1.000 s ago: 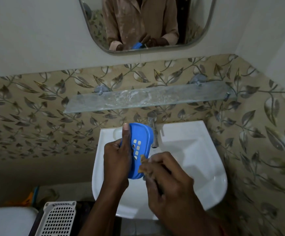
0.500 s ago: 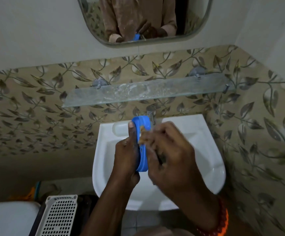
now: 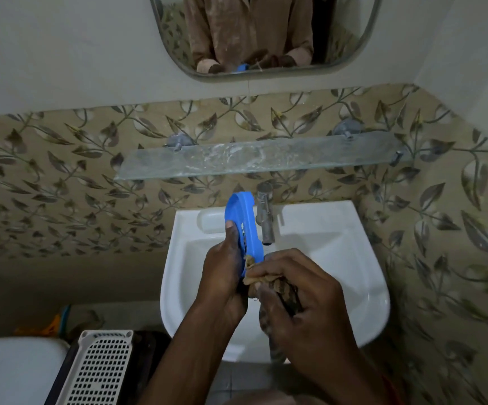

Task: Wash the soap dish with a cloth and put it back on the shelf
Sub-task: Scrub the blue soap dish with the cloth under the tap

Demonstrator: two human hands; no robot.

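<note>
Over white sink (image 3: 339, 229): blue slotted soap dish (image 3: 244, 226), edge-up, in hands.

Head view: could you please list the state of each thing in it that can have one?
soap dish: tilted on edge over the basin, held by the left hand.
cloth: bunched in the right hand, pressed to the dish's lower end.
tap: no water visibly running.
glass shelf: nothing standing on it, smeared with residue.
basin: no standing water to be seen.
</note>
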